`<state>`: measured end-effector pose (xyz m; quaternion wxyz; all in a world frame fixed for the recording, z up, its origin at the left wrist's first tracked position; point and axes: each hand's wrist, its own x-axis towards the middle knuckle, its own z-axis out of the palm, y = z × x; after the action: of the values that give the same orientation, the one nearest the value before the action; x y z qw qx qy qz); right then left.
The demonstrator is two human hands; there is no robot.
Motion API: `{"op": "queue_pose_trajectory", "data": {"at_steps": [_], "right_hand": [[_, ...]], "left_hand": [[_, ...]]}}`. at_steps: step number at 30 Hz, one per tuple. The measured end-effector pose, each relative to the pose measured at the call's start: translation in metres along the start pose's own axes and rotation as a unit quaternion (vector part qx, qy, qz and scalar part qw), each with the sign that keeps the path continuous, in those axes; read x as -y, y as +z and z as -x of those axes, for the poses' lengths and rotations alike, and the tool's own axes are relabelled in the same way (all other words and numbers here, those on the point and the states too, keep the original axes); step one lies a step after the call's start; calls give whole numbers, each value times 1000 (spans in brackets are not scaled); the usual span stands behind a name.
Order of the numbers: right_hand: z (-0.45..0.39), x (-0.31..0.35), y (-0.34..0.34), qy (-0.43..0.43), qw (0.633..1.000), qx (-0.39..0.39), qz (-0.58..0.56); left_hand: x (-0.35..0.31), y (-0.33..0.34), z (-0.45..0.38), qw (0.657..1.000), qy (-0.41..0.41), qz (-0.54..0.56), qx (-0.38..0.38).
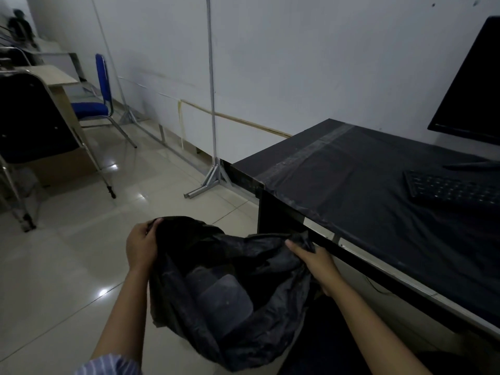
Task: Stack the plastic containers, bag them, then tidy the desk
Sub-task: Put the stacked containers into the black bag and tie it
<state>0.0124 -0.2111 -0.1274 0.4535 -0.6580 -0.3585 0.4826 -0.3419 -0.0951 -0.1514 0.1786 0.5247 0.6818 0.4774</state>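
A black plastic bag [259, 334] hangs over the floor in front of me, its mouth held wide. My left hand [142, 246] grips the bag's left rim. My right hand [315, 259] grips the right rim, close to the desk's front edge. Inside the bag lie greyish plastic containers [223, 296], stacked or nested; how many I cannot tell. The desk [378, 212] to the right is covered with a black cloth.
A black keyboard [451, 189] and a dark monitor [472, 87] stand on the desk at the right. A blue chair [93, 104], a black chair [32, 120] and a light wooden table [48, 74] stand at the left. A metal stand foot [208, 182] sits by the wall. Tiled floor lies below.
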Motion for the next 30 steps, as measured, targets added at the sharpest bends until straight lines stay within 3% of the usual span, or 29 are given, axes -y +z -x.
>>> {"op": "queue_pose_trajectory", "data": {"at_steps": [3,6,13,16,19,22,26,28,30], "right_hand": [[-2,1,-3,-47,998,-44,9],[-3,2,-8,-82,993,-81,34],[-3,3,8,-93,990,61,88],[4,6,16,-101,988,110,51],[5,11,21,-124,978,165,14],[15,28,29,-95,978,178,-61],[24,55,23,-62,957,250,-131],[28,70,17,-56,948,274,-152],[31,82,12,-69,952,262,-144]], "left_hand": [[12,-18,-8,992,-3,-117,-53],[25,-34,-13,984,-57,-156,-63],[39,-43,-18,981,-150,-126,6],[38,-40,-20,976,-193,-88,43],[32,-36,-20,962,-252,30,100],[26,-38,-20,899,-330,228,175],[15,-54,-21,866,-290,242,329],[16,-59,-24,873,-261,239,336],[20,-61,-29,892,-243,243,292]]}}
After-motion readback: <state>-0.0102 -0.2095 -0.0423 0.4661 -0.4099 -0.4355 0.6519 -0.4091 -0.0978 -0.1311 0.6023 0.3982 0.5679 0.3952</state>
